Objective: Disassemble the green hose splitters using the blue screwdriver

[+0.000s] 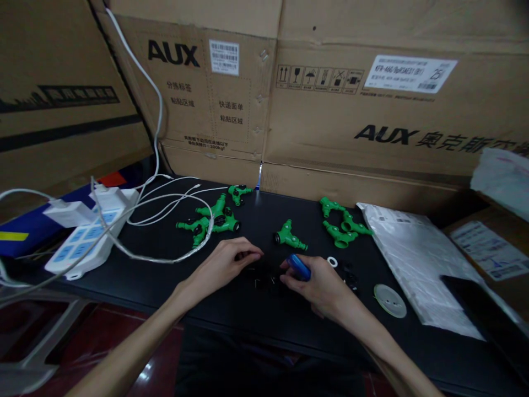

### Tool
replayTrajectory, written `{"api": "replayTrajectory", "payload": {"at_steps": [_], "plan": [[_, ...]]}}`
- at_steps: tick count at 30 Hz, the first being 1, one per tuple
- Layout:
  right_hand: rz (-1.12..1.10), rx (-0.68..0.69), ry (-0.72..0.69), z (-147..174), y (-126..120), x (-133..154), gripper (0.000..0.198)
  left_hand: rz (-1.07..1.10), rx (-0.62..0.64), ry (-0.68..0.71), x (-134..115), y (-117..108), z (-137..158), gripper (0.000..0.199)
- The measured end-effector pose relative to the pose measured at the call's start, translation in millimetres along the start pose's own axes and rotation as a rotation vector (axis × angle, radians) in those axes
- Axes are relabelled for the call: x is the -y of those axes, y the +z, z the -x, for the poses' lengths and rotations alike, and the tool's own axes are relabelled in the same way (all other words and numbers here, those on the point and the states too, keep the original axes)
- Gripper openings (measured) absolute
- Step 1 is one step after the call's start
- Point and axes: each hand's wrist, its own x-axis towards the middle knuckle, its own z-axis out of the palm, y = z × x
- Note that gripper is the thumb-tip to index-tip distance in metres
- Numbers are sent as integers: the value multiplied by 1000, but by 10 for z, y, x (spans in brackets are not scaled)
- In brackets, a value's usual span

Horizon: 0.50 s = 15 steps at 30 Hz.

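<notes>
My right hand is closed around a blue tool handle; the far end of the tool cannot be made out. My left hand has thumb and forefinger pinched together, and whatever may be between them is too small or dark to name. Small black pieces lie on the black tabletop between the hands. Just beyond them rests a green Y-shaped hose splitter. A white ring and more dark small parts sit beside my right hand.
Several green splitters lie in a left pile and a right group. A white power strip with cables stands left. At right are a round pale disc, a white plastic mailer and a dark phone-like slab. Cardboard walls the back.
</notes>
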Motion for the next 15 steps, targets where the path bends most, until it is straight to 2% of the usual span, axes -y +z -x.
{"api": "replayTrajectory", "payload": {"at_steps": [4,8,11,13,15], "plan": [[-6,-12,36,3,-152,0,29,8,59,-26,16,0,4,20],[14,-102,71,-93,-439,-70,28,24,102,-7,22,-51,-17,21],[63,-142,95,-221,-558,-123,23,-28,49,-15,42,-74,-105,25],[106,-140,113,-304,-567,-131,20,-47,-20,-28,57,-55,-211,26],[151,-125,127,-364,-543,-115,19,-35,-48,-25,64,-10,-341,37]]}}
